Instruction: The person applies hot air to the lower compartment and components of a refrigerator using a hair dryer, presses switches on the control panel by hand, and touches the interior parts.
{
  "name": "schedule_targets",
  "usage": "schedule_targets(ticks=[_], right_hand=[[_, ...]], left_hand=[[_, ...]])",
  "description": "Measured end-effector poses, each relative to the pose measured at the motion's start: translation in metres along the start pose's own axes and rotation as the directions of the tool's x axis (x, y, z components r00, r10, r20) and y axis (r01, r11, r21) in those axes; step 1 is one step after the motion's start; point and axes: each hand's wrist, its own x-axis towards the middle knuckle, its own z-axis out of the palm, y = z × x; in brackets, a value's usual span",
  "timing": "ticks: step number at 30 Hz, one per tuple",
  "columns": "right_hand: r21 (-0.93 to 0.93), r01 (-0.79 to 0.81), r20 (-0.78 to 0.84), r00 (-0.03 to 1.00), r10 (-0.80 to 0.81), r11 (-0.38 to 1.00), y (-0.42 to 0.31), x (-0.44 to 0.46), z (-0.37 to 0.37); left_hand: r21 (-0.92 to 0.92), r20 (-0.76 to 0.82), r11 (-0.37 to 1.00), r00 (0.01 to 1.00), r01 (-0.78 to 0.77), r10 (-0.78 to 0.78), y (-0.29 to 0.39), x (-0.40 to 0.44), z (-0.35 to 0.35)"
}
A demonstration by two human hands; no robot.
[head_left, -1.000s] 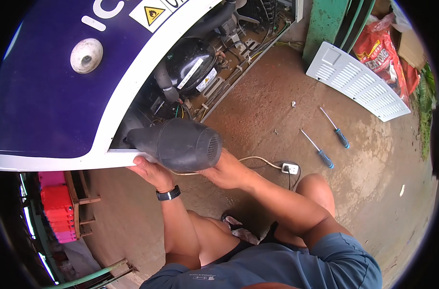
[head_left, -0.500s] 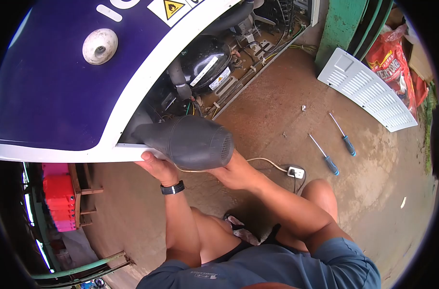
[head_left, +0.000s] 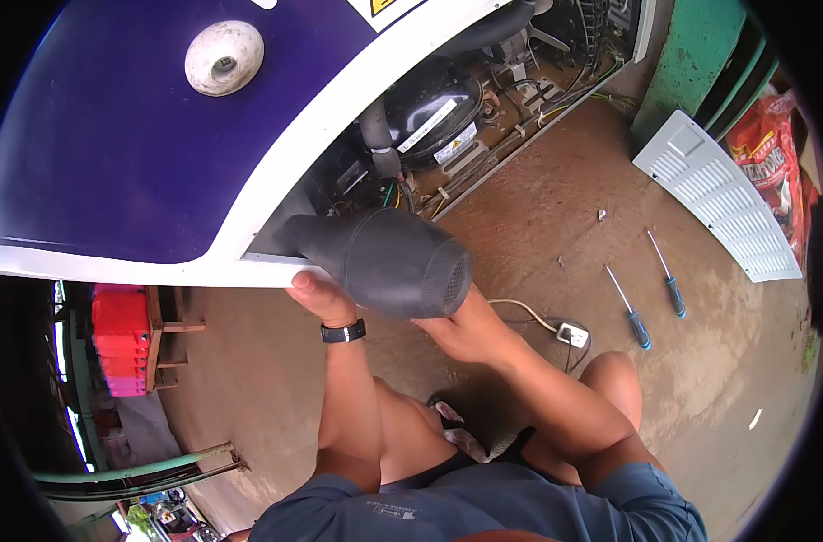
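A dark grey hand-held blower [head_left: 389, 262], shaped like a hair dryer with a grille at its rear end, points into the open lower bay of a purple and white freezer cabinet [head_left: 131, 163]. Beneath its rear part, my right hand [head_left: 466, 330] is closed around it; the blower's body covers the fingers. My left hand [head_left: 326, 298] is at the white lower edge, against the blower's underside. Its thumb sticks out, while the other fingers are hidden. Inside the bay sit a black compressor [head_left: 434, 104], pipes and coloured wires.
Two screwdrivers [head_left: 630, 312] with blue handles lie on the concrete floor, near a white power socket [head_left: 571, 335] with a cord. A slatted vent panel [head_left: 723, 199] leans by a green post [head_left: 692, 72] and a red bag [head_left: 768, 158]. Red crates [head_left: 122, 334] stand at left.
The view has shifted, so the cabinet, floor items and hands appear farther right. Both hands and the blower keep nearly the same place against the cabinet.
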Motion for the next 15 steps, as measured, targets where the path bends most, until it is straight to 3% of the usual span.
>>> schedule_targets(ticks=[8, 15], right_hand=[[0.037, -0.017, -0.014, 1.000, 0.018, 0.999, 0.0020, 0.0009, 0.0009], [-0.055, 0.069, -0.025, 0.997, -0.070, 0.996, -0.0001, 0.0040, 0.0022]], left_hand=[[-0.012, 0.035, 1.000, 0.999, 0.000, 0.000, -0.0039, -0.0022, -0.0020], [-0.001, 0.042, 1.000, 0.999, 0.027, -0.027, 0.0019, -0.0025, 0.0016]])
